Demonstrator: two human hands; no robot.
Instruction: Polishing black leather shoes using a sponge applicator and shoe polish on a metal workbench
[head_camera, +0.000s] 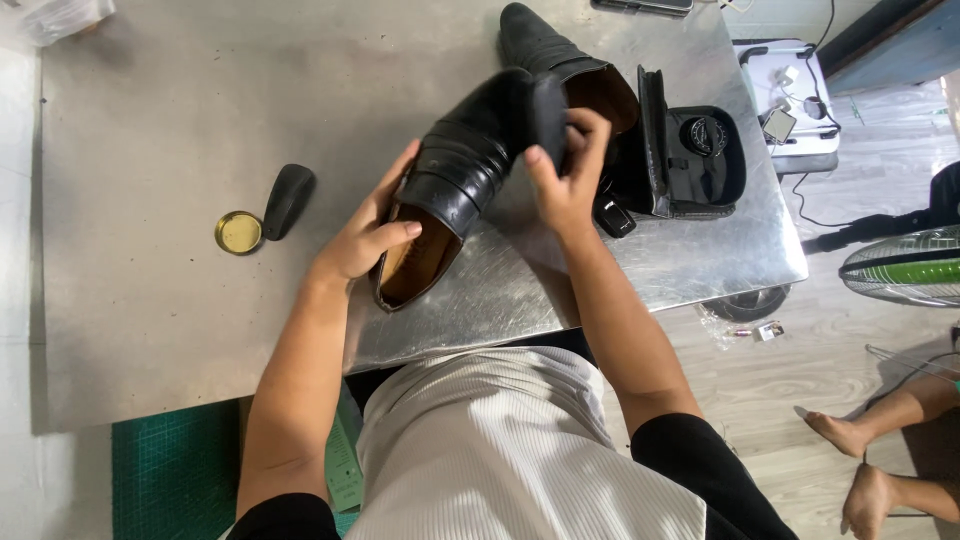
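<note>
Your lap: white ribbed cloth nearest the camera, pressed up to the near edge of the metal table (150, 330).
Left hand (365, 235): closed around the heel end of the black loafer (460, 170), your thumb lying across the tan opening, fingers behind the rim.
Right hand (565, 165): fingers wrapped over the toe end, clamping it from the far right side.
Where the shoe is: raised above the table centre, carried between both hands; whether its heel touches the surface, you cannot tell.
Axis: the long axis runs diagonally, heel near-left, toe far-right, opening facing up towards you.
Step in hand: you seem to be turning the shoe over for a look or a rub. Any further move calls for one hand to take the full weight.
Left of it: a brass-coloured round lid (238, 232) just beside a black shoe horn (288, 200).
Far right: a second black shoe (560, 60), then an open black case (695, 155).
</note>
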